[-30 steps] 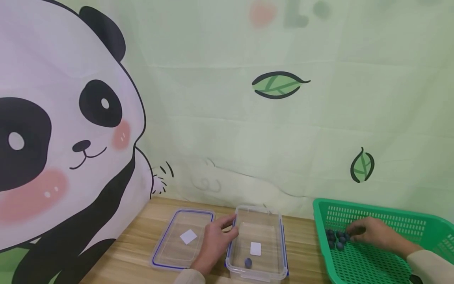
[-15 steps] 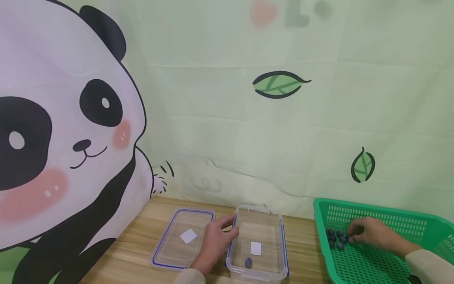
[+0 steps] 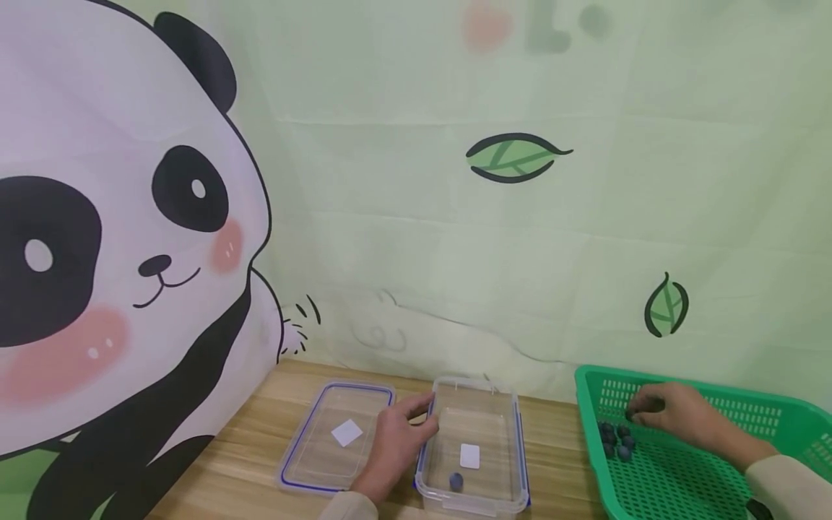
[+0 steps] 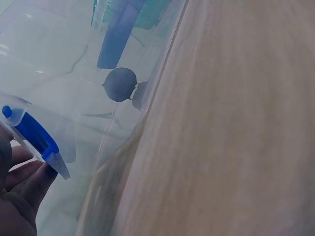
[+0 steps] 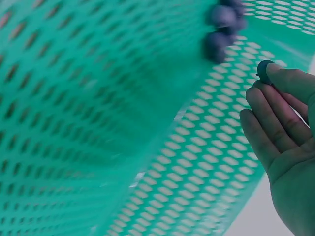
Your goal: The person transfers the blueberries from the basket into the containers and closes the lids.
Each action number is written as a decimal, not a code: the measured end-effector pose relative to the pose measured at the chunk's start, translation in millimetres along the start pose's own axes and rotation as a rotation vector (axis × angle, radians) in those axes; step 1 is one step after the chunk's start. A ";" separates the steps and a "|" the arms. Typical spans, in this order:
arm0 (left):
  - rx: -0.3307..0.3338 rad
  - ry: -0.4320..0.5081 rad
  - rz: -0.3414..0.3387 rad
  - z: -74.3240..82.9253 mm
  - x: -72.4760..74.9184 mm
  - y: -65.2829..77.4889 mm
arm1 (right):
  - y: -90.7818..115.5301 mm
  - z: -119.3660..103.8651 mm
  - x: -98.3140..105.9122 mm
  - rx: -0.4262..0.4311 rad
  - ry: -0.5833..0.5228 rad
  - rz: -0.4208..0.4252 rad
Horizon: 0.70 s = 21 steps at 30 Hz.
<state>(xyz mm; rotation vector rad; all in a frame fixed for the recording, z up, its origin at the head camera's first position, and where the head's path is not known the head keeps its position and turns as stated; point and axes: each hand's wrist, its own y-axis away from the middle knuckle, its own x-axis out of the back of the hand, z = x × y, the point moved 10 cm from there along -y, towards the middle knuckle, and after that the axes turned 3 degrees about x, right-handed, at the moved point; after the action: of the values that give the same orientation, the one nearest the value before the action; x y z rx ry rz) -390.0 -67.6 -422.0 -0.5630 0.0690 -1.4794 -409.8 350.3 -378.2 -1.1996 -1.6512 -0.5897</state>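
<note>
A clear plastic container with blue clips stands on the table, a single blueberry near its front end. My left hand holds the container's left side, thumb at the rim; in the left wrist view its fingers touch a hanging blue clip. Over the green basket, my right hand pinches one blueberry between thumb and fingertips, the other fingers extended below. Several more blueberries lie clustered at the basket's left side.
A clear lid with a blue seal lies left of the container on the wooden table. White labels show on lid and container. Behind hangs a pale green cloth with a printed panda and leaves.
My right hand has lifted slightly and shifted left, drawing one blueberry away from the cluster. My left hand stays at the container.
</note>
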 end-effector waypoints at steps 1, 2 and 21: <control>0.001 0.001 0.000 -0.3 -0.1 0.0 | -0.4 -5.2 4.8 0.005 -0.007 0.023; 0.002 0.002 0.000 -0.5 0.0 0.1 | -0.5 -10.7 10.4 0.009 -0.009 0.048; 0.011 -0.005 0.009 -1.9 -0.2 0.0 | 19.1 -90.0 82.1 -0.056 -0.134 0.287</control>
<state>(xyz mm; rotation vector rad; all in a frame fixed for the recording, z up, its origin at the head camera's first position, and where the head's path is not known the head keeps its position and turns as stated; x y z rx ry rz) -390.7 -68.0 -423.7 -0.5571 0.0597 -1.4688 -357.7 320.5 -270.5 -1.5123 -1.5418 -0.3842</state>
